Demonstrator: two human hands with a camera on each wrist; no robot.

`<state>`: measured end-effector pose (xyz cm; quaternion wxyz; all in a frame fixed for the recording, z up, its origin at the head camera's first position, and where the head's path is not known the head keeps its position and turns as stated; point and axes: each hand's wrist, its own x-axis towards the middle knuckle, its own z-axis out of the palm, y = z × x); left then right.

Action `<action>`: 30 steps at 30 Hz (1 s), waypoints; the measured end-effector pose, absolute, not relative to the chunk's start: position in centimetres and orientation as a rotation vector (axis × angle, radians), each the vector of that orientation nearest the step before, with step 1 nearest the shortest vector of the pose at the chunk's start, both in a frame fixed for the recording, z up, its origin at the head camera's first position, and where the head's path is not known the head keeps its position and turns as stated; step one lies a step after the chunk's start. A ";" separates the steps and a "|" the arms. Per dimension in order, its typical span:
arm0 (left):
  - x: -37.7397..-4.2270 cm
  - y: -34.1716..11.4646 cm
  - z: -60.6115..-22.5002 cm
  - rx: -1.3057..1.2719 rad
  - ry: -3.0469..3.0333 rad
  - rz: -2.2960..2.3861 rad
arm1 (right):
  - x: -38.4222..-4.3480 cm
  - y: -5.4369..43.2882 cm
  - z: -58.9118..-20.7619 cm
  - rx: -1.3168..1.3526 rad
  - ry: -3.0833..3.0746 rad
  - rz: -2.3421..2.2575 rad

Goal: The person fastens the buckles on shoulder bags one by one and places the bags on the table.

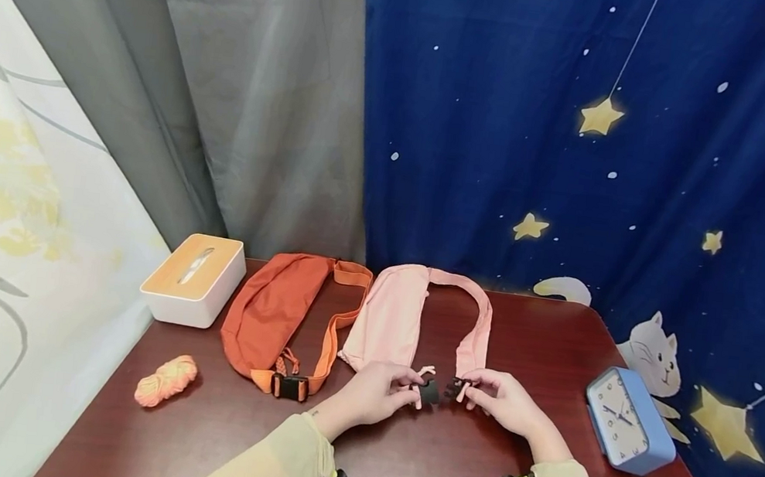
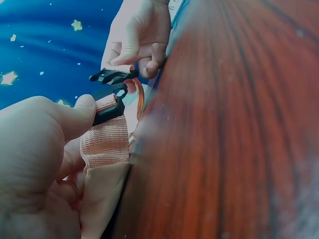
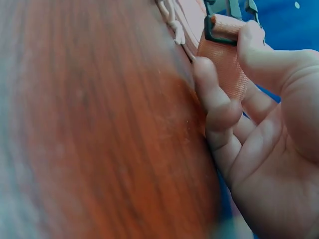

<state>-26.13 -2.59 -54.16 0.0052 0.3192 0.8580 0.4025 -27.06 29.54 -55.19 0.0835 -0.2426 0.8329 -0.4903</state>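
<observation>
A pink waist bag (image 1: 389, 313) lies on the table with its strap (image 1: 480, 311) looped round to the right. My left hand (image 1: 380, 394) pinches the black socket half of its buckle (image 1: 429, 391), thumb on top, as the left wrist view also shows with the ribbed pink webbing (image 2: 105, 142) below. In my right hand (image 1: 502, 399), thumb and fingers hold the pronged buckle half (image 1: 456, 388) at the strap's end. The two halves face each other with a small gap between them. In the right wrist view the prongs (image 3: 233, 9) are cut off by the top edge.
Left of the pink bag lies an orange waist bag (image 1: 284, 306), its black buckle (image 1: 290, 387) fastened. A white tissue box (image 1: 189, 308) with a wooden lid and a peach yarn skein (image 1: 167, 381) are further left. A blue clock (image 1: 629, 420) stands at the right edge.
</observation>
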 end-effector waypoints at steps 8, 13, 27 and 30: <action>-26.0 -2.7 -54.4 0.982 2.687 1.282 | -27.1 29.0 -55.6 -0.714 2.456 -1.465; -26.1 -2.6 -54.5 0.990 2.691 1.283 | -27.0 28.4 -55.5 -0.682 2.464 -1.432; -26.1 -2.4 -54.6 1.031 2.713 1.250 | -26.8 27.6 -55.4 -0.646 2.504 -1.419; -26.1 -2.4 -54.6 1.041 2.714 1.242 | -26.8 27.5 -55.4 -0.639 2.513 -1.437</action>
